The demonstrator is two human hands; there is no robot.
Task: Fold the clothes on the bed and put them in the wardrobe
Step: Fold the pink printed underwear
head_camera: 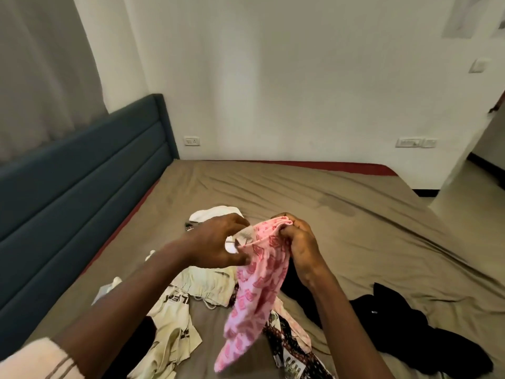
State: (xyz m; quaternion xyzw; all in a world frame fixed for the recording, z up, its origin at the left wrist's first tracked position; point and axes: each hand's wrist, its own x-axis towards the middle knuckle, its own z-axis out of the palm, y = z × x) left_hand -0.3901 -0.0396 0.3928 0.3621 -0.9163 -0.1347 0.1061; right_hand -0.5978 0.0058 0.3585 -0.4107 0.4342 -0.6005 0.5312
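Observation:
A pink patterned garment (254, 296) hangs above the bed (355, 228), held up by both hands. My right hand (299, 242) is shut on its top edge. My left hand (218, 242) pinches the cloth beside a whitish label or seam at the top left. Under it lie cream clothes with black lettering (175, 318), a dark patterned piece (292, 348), a black garment (426, 329) to the right and a white item (216, 213) further back. No wardrobe is in view.
A dark blue padded headboard (82, 192) runs along the left. The olive sheet stretches wrinkled toward the far white wall (300, 91). A doorway and tiled floor (470, 192) lie at the right. A grey curtain (41, 64) hangs at the upper left.

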